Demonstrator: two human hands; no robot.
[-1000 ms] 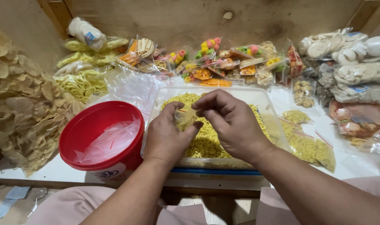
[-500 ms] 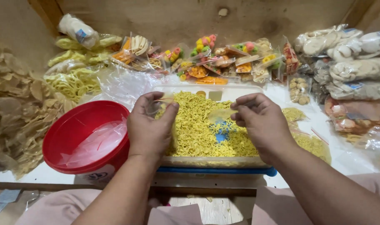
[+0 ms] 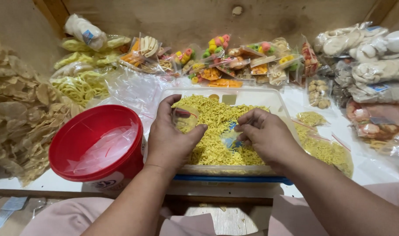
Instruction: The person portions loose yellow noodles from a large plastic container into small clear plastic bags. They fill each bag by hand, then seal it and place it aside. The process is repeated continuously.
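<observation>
Your left hand (image 3: 171, 137) fingers hold a small bag (image 3: 185, 119); your right hand (image 3: 263, 135) pinches noodles (image 3: 212, 144) mid-tub (image 3: 256, 95), bucket (image 3: 94, 144) crowding left.

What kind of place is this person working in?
Probably a small snack-packing bench or stall: a clear plastic tub of yellow noodle snack, rows of sealed small bags of colourful snacks against a wooden back wall, and a red round bucket of empty bags.
</observation>
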